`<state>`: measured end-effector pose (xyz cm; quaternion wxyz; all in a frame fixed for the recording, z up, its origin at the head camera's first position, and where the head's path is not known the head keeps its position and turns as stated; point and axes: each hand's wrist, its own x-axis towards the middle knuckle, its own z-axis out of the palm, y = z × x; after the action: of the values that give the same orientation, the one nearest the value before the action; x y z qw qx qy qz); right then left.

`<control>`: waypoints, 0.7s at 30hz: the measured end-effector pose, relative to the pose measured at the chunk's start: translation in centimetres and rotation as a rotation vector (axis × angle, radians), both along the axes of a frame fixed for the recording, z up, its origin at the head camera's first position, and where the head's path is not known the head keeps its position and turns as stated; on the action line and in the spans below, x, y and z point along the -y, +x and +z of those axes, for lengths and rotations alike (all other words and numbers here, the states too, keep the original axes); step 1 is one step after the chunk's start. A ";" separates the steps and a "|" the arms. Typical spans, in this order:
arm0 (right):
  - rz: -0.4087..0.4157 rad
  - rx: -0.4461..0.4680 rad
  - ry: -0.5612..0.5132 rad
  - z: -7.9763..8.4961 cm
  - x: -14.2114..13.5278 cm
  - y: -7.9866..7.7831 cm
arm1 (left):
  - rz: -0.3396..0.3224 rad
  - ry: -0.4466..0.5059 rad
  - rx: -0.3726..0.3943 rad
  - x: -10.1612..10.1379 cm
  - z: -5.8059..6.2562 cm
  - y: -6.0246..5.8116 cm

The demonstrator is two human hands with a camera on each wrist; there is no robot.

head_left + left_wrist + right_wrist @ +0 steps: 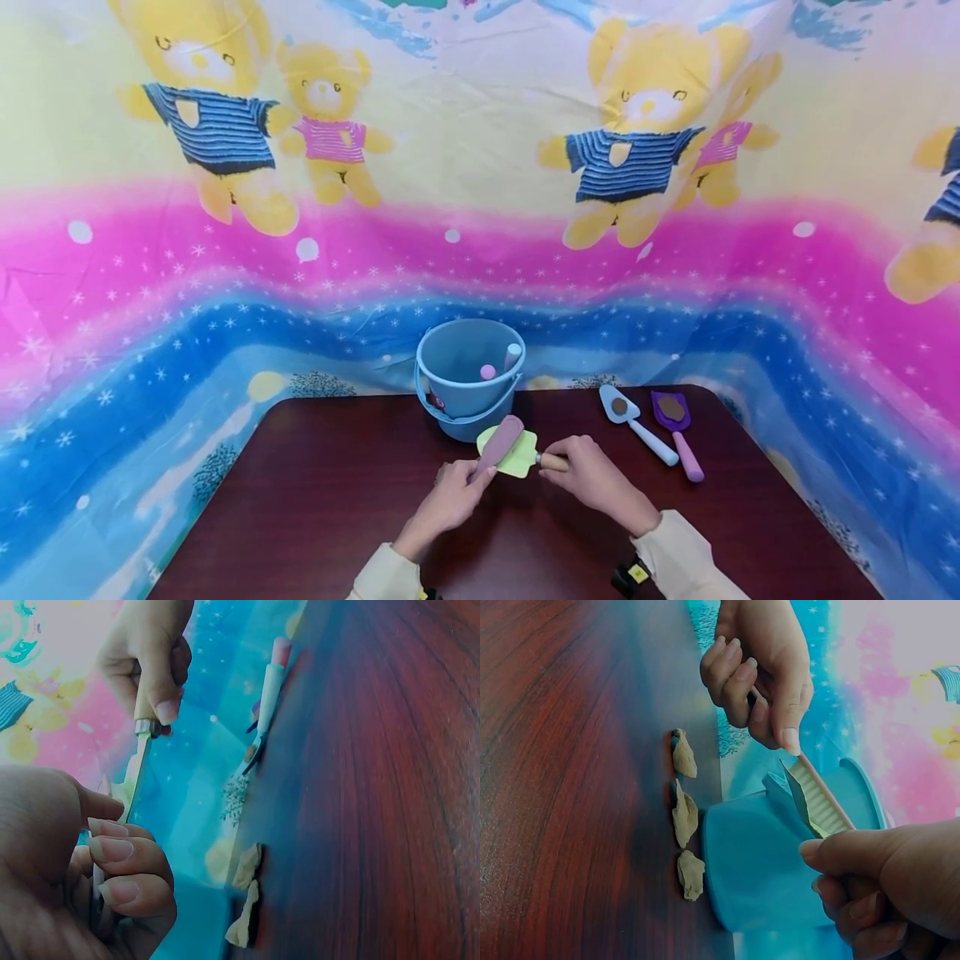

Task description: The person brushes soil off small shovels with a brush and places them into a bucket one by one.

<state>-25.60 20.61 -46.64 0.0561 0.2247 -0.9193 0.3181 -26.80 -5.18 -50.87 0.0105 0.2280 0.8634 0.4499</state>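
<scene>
The left hand [453, 493] grips a mauve-pink brush [501, 442], its pale ribbed bristle side visible in the right wrist view. The right hand [592, 473] holds the wooden handle [554, 462] of a small yellow-green shovel [517, 457]. The brush head overlaps the shovel blade, in front of the blue bucket [463, 392]. Whether they touch is unclear. In the right wrist view, several tan crumpled pieces [685, 817] lie on the table below the hands; the head view mostly hides them.
The bucket stands at the table's [322, 483] back edge, with a pink round tip [487, 372] and pale handle [513, 356] inside. To the right lie a light-blue shovel [654, 442] and a purple shovel [670, 426] with pink handle, each bearing a brown piece. Printed cloth hangs behind.
</scene>
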 end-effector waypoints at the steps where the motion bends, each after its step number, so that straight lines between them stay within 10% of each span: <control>1: -0.004 0.006 0.001 0.0 0.0 0.0 | -0.006 0.022 0.023 0.1 -0.1 -0.1; 21: -0.015 -0.041 -0.019 0.0 -1.1 0.6 | -0.020 0.156 0.174 2.0 -0.7 -0.9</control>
<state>-25.03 21.73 -46.59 0.0792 0.2237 -0.9165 0.3220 -27.70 -7.22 -51.55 0.0719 0.1968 0.8192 0.5338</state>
